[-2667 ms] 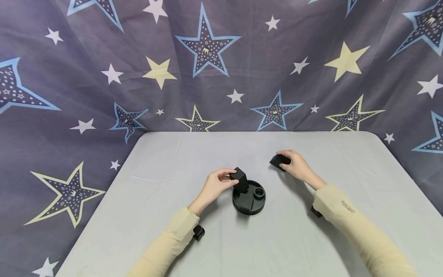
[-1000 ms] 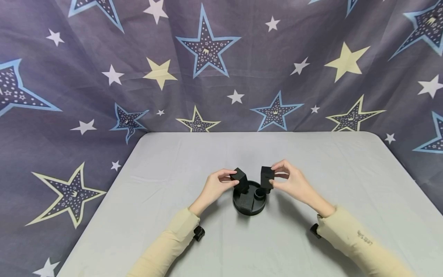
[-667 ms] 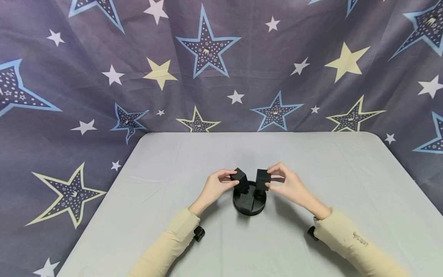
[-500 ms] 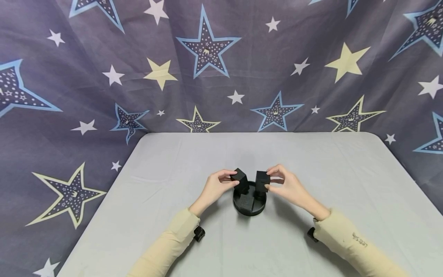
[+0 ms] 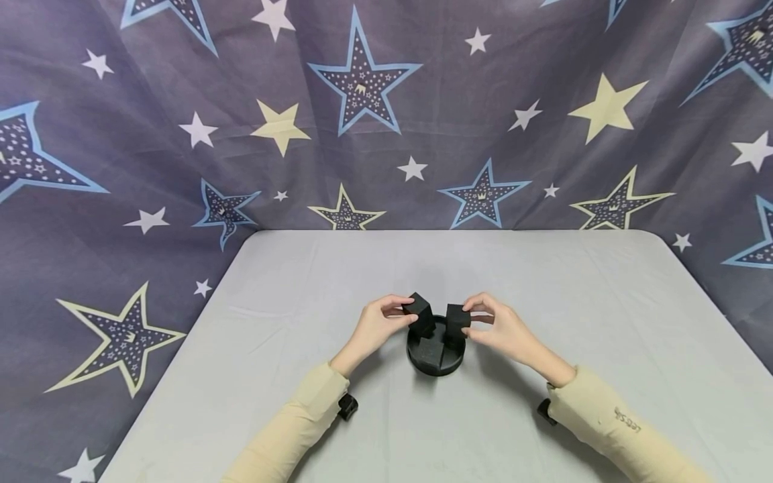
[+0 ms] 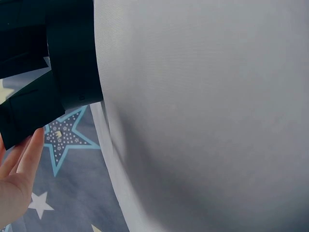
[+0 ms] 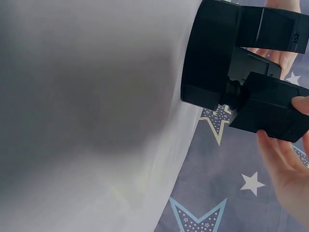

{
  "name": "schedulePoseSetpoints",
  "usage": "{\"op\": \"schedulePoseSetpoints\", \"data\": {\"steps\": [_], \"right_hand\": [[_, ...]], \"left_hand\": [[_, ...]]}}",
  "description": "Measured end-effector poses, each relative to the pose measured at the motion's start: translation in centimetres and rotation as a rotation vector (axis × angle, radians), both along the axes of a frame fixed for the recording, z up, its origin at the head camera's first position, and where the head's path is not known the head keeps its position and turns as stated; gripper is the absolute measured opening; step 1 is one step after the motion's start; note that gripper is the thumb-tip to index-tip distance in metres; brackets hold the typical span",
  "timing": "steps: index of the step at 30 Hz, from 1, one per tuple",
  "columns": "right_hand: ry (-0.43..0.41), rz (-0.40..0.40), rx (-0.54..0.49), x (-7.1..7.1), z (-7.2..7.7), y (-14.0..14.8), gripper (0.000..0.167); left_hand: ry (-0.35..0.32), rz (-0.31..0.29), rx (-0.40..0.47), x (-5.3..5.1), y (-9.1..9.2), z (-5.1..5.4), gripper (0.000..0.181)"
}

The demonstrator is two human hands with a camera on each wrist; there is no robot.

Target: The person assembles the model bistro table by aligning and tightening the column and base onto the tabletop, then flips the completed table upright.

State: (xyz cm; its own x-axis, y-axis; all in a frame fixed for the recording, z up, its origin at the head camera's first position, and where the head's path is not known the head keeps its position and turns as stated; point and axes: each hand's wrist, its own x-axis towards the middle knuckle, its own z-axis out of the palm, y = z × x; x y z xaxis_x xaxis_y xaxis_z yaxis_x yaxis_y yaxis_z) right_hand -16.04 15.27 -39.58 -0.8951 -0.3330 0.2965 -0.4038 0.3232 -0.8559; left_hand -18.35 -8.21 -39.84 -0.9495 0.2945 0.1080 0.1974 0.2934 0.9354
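A round black base (image 5: 421, 362) with a raised rim stands mid-table. My left hand (image 5: 371, 330) pinches a black angular block (image 5: 418, 310) between thumb and fingers, its lower end inside the base. At the right side of the base, my right hand (image 5: 501, 332) pinches another black block (image 5: 457, 320). In the right wrist view, a round peg (image 7: 232, 94) shows between that block and the base (image 7: 205, 58); whether it is seated in the ring socket is hidden. A third black block (image 7: 270, 29) rises from the base, its slanted top (image 5: 431, 351) facing the person.
A pale cloth covers the table (image 5: 290, 268). Behind it hangs a dark curtain (image 5: 398, 208) patterned with stars. Small black devices (image 5: 347, 406) are strapped under both wrists. Beige sleeves cover the forearms.
My right hand has brought its block in from the right, turned it upright and lowered it over the ring socket. It sank slightly further in the last half second. The left hand stayed put.
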Motion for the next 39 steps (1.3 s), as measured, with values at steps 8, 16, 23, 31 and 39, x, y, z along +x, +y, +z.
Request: {"op": "schedulePoseSetpoints", "data": {"steps": [8, 16, 23, 31, 39], "right_hand": [[0.119, 0.020, 0.095, 0.5, 1.1, -0.2, 0.035], [0.267, 0.087, 0.212, -1.1, -1.9, 0.7, 0.041], [0.231, 0.080, 0.219, -1.3, -2.0, 0.4, 0.044], [0.213, 0.107, 0.168, -1.7, -2.3, -0.1, 0.041], [0.171, 0.095, 0.174, -1.9, -2.3, -0.2, 0.042]], "left_hand": [[-0.004, 0.000, 0.003, -0.1, 0.0, -0.2, 0.030], [0.002, -0.003, 0.000, 0.0, 0.0, 0.0, 0.030], [0.001, -0.007, 0.005, -0.1, 0.0, -0.2, 0.030], [-0.005, -0.014, 0.004, -0.2, -0.1, -0.2, 0.031], [0.002, -0.012, -0.005, 0.0, -0.1, 0.0, 0.031]]}}
